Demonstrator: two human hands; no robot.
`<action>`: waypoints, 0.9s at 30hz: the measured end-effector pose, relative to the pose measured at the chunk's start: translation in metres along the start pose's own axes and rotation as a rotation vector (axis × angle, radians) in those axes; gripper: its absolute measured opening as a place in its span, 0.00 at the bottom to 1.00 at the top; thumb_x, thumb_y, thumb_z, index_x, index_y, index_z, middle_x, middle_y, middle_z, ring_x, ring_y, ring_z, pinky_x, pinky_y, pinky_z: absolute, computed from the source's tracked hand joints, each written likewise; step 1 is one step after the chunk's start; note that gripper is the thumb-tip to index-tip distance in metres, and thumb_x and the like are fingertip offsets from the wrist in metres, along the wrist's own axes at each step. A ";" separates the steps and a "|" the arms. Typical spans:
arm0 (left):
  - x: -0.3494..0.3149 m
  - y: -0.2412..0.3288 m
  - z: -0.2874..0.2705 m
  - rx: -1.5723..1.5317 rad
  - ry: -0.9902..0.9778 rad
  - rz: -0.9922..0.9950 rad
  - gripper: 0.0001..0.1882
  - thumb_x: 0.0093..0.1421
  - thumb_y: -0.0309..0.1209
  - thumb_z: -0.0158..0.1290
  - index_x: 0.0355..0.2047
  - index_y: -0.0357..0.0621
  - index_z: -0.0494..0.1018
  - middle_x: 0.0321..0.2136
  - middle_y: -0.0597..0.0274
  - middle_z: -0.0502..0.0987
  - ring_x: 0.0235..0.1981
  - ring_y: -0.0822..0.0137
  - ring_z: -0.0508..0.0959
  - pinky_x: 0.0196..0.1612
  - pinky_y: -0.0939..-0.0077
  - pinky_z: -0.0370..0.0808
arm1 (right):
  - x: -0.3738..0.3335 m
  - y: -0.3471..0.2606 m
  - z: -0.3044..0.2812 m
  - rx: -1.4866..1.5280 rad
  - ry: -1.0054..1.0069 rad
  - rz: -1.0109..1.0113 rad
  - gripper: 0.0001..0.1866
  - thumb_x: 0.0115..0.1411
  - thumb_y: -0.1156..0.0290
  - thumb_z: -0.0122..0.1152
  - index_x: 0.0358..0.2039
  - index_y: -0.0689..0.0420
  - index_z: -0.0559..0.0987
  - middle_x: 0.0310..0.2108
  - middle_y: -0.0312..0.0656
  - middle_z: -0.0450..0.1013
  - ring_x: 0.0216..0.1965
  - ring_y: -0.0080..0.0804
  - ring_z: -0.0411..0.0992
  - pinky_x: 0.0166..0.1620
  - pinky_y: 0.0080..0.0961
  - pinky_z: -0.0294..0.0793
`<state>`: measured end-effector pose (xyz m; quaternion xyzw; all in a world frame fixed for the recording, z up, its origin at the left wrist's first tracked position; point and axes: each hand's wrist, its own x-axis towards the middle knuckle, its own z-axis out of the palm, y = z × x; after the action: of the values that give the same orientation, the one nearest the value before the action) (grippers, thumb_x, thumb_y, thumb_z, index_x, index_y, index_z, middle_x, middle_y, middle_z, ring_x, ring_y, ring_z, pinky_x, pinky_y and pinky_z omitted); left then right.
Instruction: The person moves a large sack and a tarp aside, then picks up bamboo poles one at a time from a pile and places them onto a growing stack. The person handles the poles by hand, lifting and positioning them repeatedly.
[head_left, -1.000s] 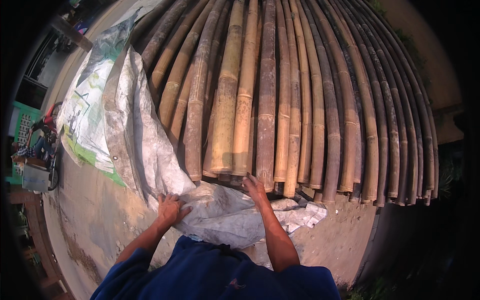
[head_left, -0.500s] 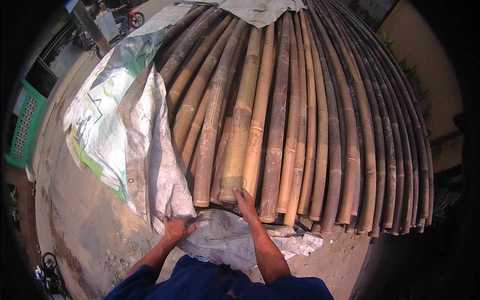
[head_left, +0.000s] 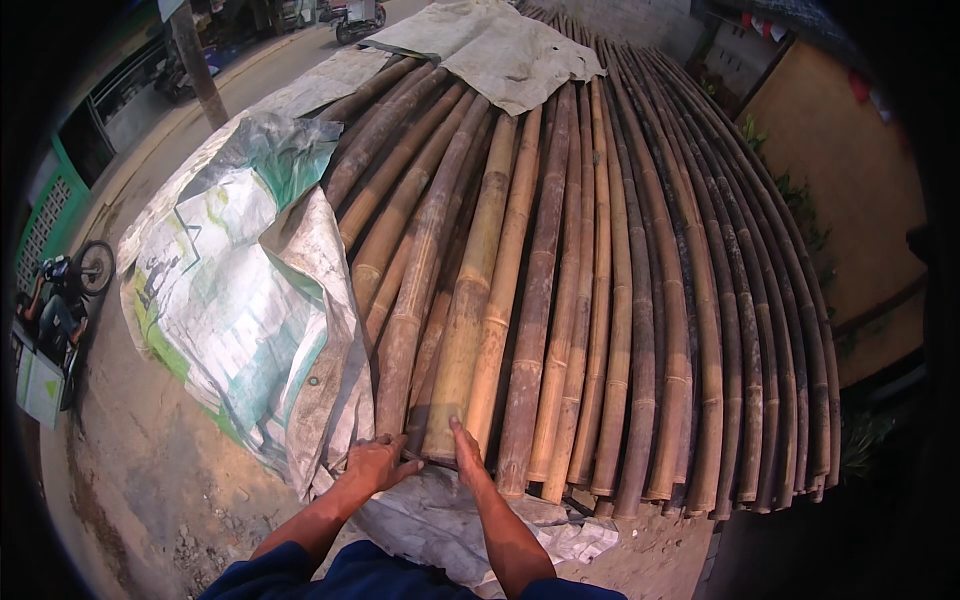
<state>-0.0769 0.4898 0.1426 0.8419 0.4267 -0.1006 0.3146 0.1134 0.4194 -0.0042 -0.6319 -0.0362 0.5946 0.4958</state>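
Note:
Many long bamboo poles lie side by side, their cut ends towards me. A yellow-green bamboo pole point(head_left: 471, 310) has its near end between my hands. My right hand point(head_left: 471, 462) grips that end from its right side, thumb up along the pole; its other fingers are partly hidden. My left hand point(head_left: 375, 467) has its fingers apart, the tips at the end of a brownish pole point(head_left: 405, 340) just left of it. Beside my left wrist hangs the lower edge of a white and green tarp point(head_left: 250, 320). Below both hands droops a grey crumpled sheet point(head_left: 430, 515).
Another grey sheet point(head_left: 500, 50) covers the poles farther back. At the left, on the road, a person sits by a motorcycle point(head_left: 95, 268). A post point(head_left: 197, 70) stands beyond the tarp. A tan wall point(head_left: 830, 180) with plants runs along the right.
My left hand has moved from the tarp's lower corner up to the pole ends. My right hand stays at the yellow-green pole's end. The view has shifted, and a motorcycle has come into view at the left.

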 end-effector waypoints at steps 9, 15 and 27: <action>0.048 -0.051 0.009 -0.562 0.368 -0.051 0.45 0.64 0.56 0.54 0.70 0.36 0.55 0.67 0.33 0.59 0.70 0.43 0.59 0.71 0.61 0.56 | -0.028 -0.017 0.004 -0.023 -0.019 -0.089 0.44 0.65 0.36 0.53 0.64 0.65 0.68 0.60 0.51 0.69 0.61 0.41 0.67 0.63 0.35 0.64; 0.022 -0.081 -0.039 -0.460 0.665 -0.412 0.50 0.65 0.66 0.44 0.64 0.25 0.63 0.64 0.28 0.62 0.68 0.41 0.61 0.70 0.63 0.55 | -0.026 -0.018 0.006 -0.034 0.006 -0.017 0.46 0.63 0.33 0.53 0.65 0.63 0.68 0.62 0.50 0.69 0.62 0.40 0.67 0.61 0.34 0.66; 0.026 -0.099 -0.049 -0.701 0.706 -0.587 0.44 0.66 0.61 0.48 0.51 0.20 0.73 0.46 0.30 0.77 0.51 0.44 0.76 0.57 0.62 0.67 | -0.041 -0.002 -0.043 -0.136 0.040 0.002 0.27 0.66 0.44 0.61 0.53 0.54 0.78 0.35 0.31 0.73 0.35 0.20 0.72 0.39 0.25 0.74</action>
<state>-0.1430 0.5802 0.1252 0.5165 0.7294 0.2508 0.3720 0.1371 0.3693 0.0180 -0.6758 -0.0661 0.5785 0.4520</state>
